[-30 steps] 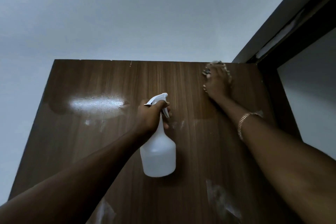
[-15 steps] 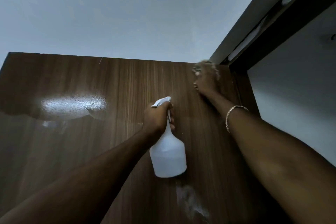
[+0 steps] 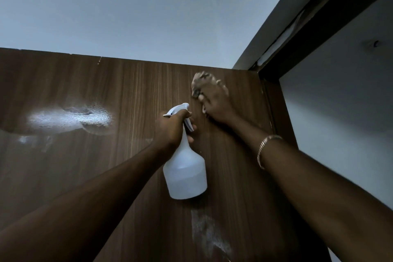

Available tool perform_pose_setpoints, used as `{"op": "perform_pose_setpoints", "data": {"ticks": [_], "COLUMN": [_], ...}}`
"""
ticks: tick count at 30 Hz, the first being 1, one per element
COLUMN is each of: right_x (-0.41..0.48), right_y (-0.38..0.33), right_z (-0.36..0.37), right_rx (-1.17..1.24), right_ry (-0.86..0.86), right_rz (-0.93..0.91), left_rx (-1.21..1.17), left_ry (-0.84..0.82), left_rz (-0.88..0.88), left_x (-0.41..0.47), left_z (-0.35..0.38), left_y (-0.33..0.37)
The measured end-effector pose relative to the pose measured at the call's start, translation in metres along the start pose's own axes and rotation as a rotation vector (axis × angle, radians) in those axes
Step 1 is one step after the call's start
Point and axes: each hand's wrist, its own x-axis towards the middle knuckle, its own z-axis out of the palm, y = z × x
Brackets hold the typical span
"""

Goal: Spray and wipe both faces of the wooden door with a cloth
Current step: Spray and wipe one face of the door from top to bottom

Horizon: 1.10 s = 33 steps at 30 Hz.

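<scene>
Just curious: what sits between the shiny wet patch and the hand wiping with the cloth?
Head view: bare wooden door, then the left hand gripping the white spray bottle.

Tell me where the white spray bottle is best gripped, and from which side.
Grip the spray bottle by its narrow neck just under the trigger head, coming from the left as the left hand does. The body below flares too wide for fingers to wrap, I judge, and the neck keeps a finger at the trigger.
</scene>
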Motion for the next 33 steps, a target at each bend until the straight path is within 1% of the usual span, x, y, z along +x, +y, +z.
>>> {"op": "perform_pose_setpoints", "data": {"ticks": [1, 2, 3, 4, 6, 8, 9, 11, 12, 15, 16, 17, 18, 20, 21, 24, 27, 29, 31, 32, 33], "right_x": [-0.03, -0.062, -0.093, -0.112, -0.119, -0.085, -0.065, -0.045, -0.051, -0.134, -0.166, -0.188, -0.199, -0.195, -0.189, -0.179, -0.182, -0.175, -0.161, -0.155, -0.152], "right_y": [0.001, 0.01, 0.025, 0.044, 0.079, 0.094, 0.091, 0.069, 0.056, 0.044, 0.049, 0.061, 0.072, 0.087, 0.086, 0.077, 0.082, 0.077, 0.059, 0.043, 0.024], "right_z": [-0.001, -0.003, -0.006, -0.012, -0.024, -0.026, -0.024, -0.014, -0.011, -0.007, -0.011, -0.016, -0.023, -0.026, -0.027, -0.022, -0.02, -0.018, -0.008, -0.001, 0.006], "right_rx": [-0.013, -0.016, -0.019, -0.006, 0.004, -0.006, -0.013, -0.022, -0.014, -0.011, -0.035, -0.048, -0.036, -0.006, 0.002, -0.01, -0.004, -0.017, -0.027, -0.038, -0.05], "right_ry": [-0.049, -0.057, -0.023, 0.048, 0.172, 0.222, 0.216, 0.198, 0.158, -0.033, -0.041, -0.011, 0.031, 0.094, 0.111, 0.123, 0.142, 0.178, 0.201, 0.192, 0.164], "right_rz": [-0.111, -0.171, -0.167, -0.112, 0.107, 0.293, 0.335, 0.305, 0.241, 0.0, -0.032, -0.016, 0.054, 0.211, 0.237, 0.248, 0.255, 0.297, 0.353, 0.346, 0.292], "left_rx": [0.012, 0.021, 0.021, 0.019, 0.024, 0.037, 0.041, 0.041, 0.042, 0.037, 0.034, 0.037, 0.042, 0.044, 0.05, 0.066, 0.111, 0.171, 0.175, 0.169, 0.159], "left_ry": [-0.006, -0.025, -0.049, -0.068, -0.085, -0.092, -0.091, -0.085, -0.086, -0.099, -0.103, -0.107, -0.106, -0.093, -0.085, -0.063, 0.0, 0.059, 0.094, 0.099, 0.106], "left_rz": [-0.005, -0.004, -0.001, 0.0, -0.011, -0.013, -0.017, -0.024, -0.027, -0.052, -0.059, -0.063, -0.065, -0.08, -0.1, -0.144, -0.135, -0.109, -0.085, -0.074, -0.07], "left_x": [-0.002, -0.003, -0.005, -0.006, -0.008, -0.008, -0.008, -0.008, -0.007, -0.011, -0.015, -0.02, -0.026, -0.042, -0.051, -0.087, -0.12, -0.133, -0.136, -0.134, -0.131], "left_z": [0.0, -0.001, -0.003, -0.005, -0.007, -0.007, -0.006, -0.004, -0.003, -0.001, -0.002, -0.002, -0.003, -0.002, -0.001, 0.003, 0.011, 0.013, 0.012, 0.011, 0.009], "left_y": [0.0, -0.001, -0.002, -0.003, -0.008, -0.01, -0.011, -0.01, -0.01, -0.01, -0.011, -0.013, -0.017, -0.026, -0.032, -0.057, -0.081, -0.089, -0.088, -0.085, -0.083]}}
